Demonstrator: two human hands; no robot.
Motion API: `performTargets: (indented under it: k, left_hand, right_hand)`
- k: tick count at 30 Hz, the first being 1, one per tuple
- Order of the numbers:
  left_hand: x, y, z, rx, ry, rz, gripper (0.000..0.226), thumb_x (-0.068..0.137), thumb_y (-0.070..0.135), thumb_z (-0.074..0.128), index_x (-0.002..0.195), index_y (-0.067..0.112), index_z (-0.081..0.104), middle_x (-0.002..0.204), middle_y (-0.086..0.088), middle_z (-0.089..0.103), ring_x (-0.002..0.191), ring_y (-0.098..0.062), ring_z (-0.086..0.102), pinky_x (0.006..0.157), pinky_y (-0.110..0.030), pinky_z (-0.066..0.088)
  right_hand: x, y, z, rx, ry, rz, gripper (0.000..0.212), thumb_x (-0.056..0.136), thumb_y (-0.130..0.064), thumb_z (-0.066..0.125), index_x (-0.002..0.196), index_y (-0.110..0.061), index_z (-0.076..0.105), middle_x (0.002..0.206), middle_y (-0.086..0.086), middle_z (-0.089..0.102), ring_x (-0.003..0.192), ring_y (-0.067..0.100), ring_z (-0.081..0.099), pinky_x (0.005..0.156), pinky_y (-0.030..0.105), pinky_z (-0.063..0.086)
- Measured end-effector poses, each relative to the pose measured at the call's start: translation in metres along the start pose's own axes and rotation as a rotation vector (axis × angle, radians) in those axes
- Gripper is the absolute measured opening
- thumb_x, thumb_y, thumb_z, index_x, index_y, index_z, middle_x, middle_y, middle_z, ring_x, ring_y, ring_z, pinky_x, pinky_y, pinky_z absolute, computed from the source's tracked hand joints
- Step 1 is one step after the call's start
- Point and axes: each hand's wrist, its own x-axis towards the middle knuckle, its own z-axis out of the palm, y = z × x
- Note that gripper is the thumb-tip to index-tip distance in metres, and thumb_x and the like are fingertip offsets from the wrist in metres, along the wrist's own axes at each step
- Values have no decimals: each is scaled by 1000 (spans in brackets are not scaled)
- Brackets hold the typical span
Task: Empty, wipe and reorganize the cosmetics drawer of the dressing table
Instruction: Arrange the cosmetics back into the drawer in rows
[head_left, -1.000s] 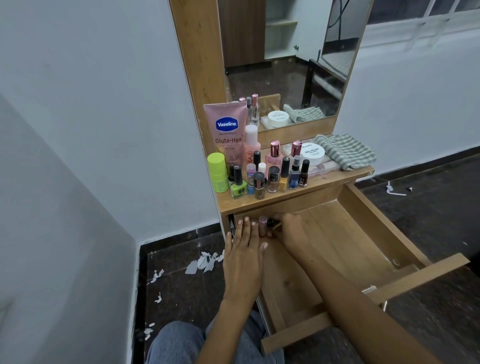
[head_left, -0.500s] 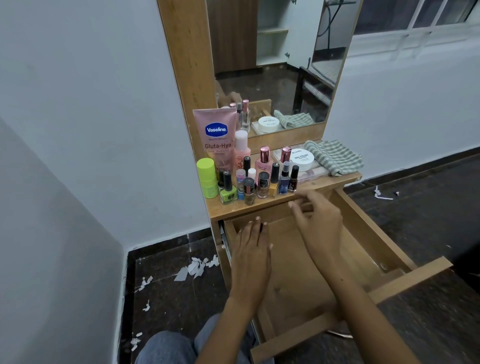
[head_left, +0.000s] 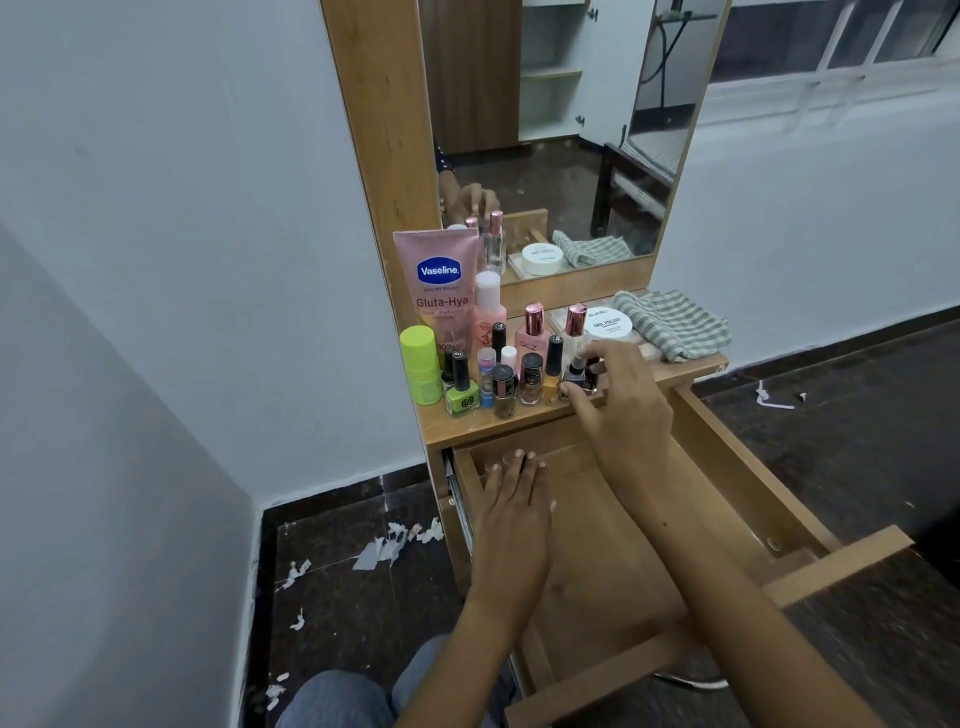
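A narrow wooden dressing table (head_left: 519, 423) with a tall mirror (head_left: 566, 130) stood against a white wall, above a dark speckled floor (head_left: 343, 587) strewn with white paper scraps (head_left: 387, 545). Its drawer (head_left: 748, 483) of pale, smooth-grained wood was pulled far out. On the tabletop crowded small glass nail polish bottles (head_left: 511, 389), a pink lotion tube (head_left: 441, 291), a lime-green stick (head_left: 421, 371), a round white jar (head_left: 608, 322) and a crumpled checked cloth (head_left: 672, 322). The left hand (head_left: 514, 509) lay flat inside the drawer, fingers straight, holding nothing. The right hand (head_left: 621, 400) reached to the tabletop, its fingers curled round a dark bottle (head_left: 579, 374) at the row's right end.
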Motion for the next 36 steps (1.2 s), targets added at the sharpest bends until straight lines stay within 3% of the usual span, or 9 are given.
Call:
performTargets:
  k: [4, 9, 17, 19, 21, 25, 28, 30, 36]
  left_hand:
    - [0, 0, -2, 12, 6, -3, 46, 86, 25, 35, 109, 5, 70, 116, -11, 68, 116, -24, 60, 99, -48, 39]
    - [-4, 0, -5, -52, 37, -21, 43, 85, 24, 37, 108, 7, 71, 115, -10, 68, 116, -24, 60, 100, -45, 42]
    - [-11, 1, -7, -113, 26, -48, 40, 88, 22, 42, 117, 9, 67, 126, -13, 62, 126, -25, 51, 110, -41, 34]
    - [-12, 0, -7, -128, 25, -52, 39, 88, 21, 44, 118, 10, 66, 127, -12, 61, 127, -23, 50, 110, -40, 35]
    - [-13, 1, -9, -149, 36, -61, 40, 88, 20, 42, 118, 10, 66, 128, -11, 61, 127, -22, 50, 109, -40, 37]
    - [-15, 0, -14, -206, 124, -106, 37, 90, 17, 41, 113, 10, 69, 124, -9, 63, 119, -23, 56, 105, -37, 39]
    - [-18, -2, -20, -239, 213, -178, 34, 92, 19, 42, 115, 11, 67, 121, -7, 64, 114, -21, 57, 96, -36, 42]
    - [-20, -5, -24, -254, 274, -229, 33, 93, 17, 43, 116, 10, 65, 119, -7, 63, 113, -20, 54, 97, -32, 35]
    - [-15, -24, -43, -215, 362, -284, 30, 94, 17, 46, 118, 10, 63, 121, -7, 59, 113, -23, 51, 95, -37, 36]
  right_hand:
    - [-3, -2, -2, 17, 21, -20, 31, 76, -17, 78, 95, -17, 54, 86, -2, 66, 72, 15, 63, 55, 22, 45]
    - [-27, 1, -23, 159, -31, 76, 26, 79, -20, 76, 96, -20, 56, 88, -11, 66, 79, 3, 63, 65, 22, 51]
    - [-31, 24, 4, 198, -449, 332, 22, 68, 0, 78, 77, -15, 64, 73, -6, 65, 72, 8, 65, 60, 5, 46]
    - [-27, 26, 23, 184, -503, 348, 29, 65, 2, 78, 71, -20, 61, 70, -7, 65, 70, 10, 67, 64, 20, 55]
    - [-26, 26, 35, 148, -537, 341, 33, 63, 0, 79, 69, -25, 59, 72, -4, 67, 71, 14, 68, 67, 35, 57]
    - [-31, 28, 43, 157, -526, 347, 28, 64, 1, 79, 70, -21, 63, 76, -1, 69, 71, 16, 68, 69, 39, 56]
    - [-34, 28, 44, 207, -537, 349, 22, 64, 4, 78, 74, -12, 68, 79, 4, 71, 74, 17, 68, 74, 39, 57]
    - [-35, 28, 45, 221, -563, 352, 21, 64, 2, 79, 79, -10, 70, 82, 5, 72, 76, 17, 68, 77, 38, 56]
    - [-38, 31, 49, 61, -689, 319, 27, 68, -13, 81, 92, -19, 72, 96, 1, 73, 88, 19, 68, 81, 29, 52]
